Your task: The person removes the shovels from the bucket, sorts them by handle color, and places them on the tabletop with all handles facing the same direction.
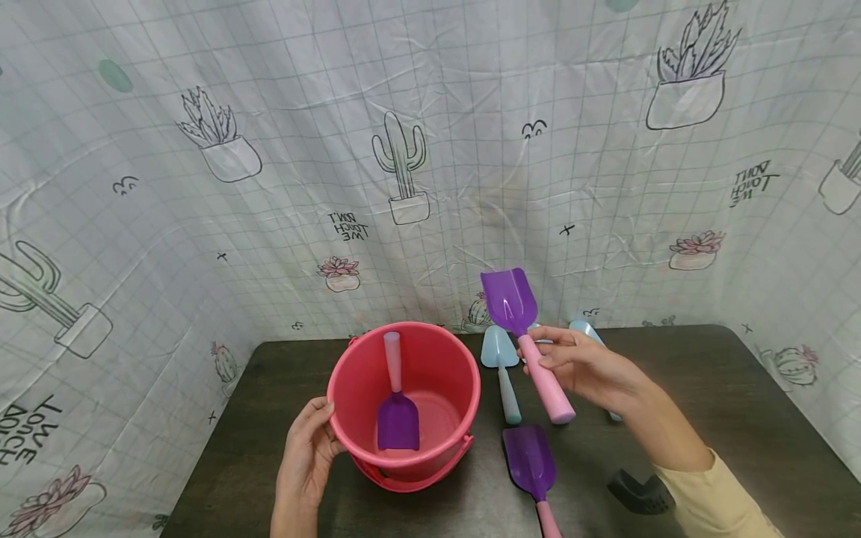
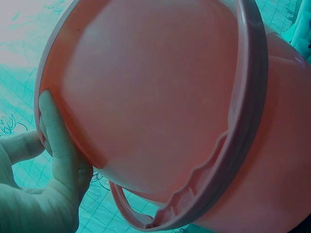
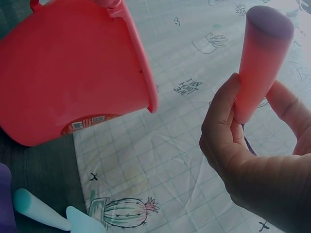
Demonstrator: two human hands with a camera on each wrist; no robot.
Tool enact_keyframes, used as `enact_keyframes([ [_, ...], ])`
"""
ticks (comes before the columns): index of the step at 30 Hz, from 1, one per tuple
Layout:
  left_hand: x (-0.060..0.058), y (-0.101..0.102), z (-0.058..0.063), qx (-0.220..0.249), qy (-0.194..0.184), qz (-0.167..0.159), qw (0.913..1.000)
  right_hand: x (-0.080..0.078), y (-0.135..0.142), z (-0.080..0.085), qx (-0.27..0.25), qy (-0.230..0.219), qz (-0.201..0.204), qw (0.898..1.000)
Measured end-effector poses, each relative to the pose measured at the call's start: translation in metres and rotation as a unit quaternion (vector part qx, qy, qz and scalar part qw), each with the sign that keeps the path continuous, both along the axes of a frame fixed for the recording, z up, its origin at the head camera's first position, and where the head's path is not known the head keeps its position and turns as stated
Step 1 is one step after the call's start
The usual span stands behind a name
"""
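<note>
My left hand (image 1: 308, 444) grips the red bucket (image 1: 452, 381) at the left side of its rim. The bucket stands on the dark table, its open top tilted toward me, with the carry handle hanging at the front. Inside it lies a purple toy shovel (image 1: 398, 424), its pale pink handle upward against the wall. To the right of the bucket, my right hand (image 1: 592, 368) holds another purple shovel (image 1: 511, 299) up in the air by its pink handle (image 3: 262, 63), blade pointing away. The left wrist view (image 2: 58, 145) shows fingers at the rim.
A third purple shovel (image 1: 531, 457) lies on the table (image 1: 235, 463) right of the bucket. Behind it is a light blue trowel (image 1: 499, 347); another blue tool (image 1: 587, 329) is partly hidden by my right hand. A black object (image 1: 639, 493) lies near my right sleeve. Patterned cloth (image 1: 471, 149) surrounds the table.
</note>
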State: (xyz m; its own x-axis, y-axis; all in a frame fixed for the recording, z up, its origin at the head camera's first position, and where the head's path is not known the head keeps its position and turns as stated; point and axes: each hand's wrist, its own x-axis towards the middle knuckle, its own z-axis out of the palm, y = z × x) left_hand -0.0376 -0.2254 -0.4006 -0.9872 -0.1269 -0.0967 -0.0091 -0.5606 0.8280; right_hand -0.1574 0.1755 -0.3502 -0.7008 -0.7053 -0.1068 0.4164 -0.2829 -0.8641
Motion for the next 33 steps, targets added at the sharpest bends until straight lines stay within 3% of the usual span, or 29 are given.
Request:
enact_keyframes([
  [20,0.001,0.000,-0.001,0.005,0.004,-0.001,1.0000,0.005,0.006,-0.005,-0.021,-0.001,0.002,1.000],
  [33,0.002,0.001,-0.003,0.008,0.018,-0.007,0.9998,0.008,0.013,-0.009,-0.058,-0.039,0.017,0.997],
])
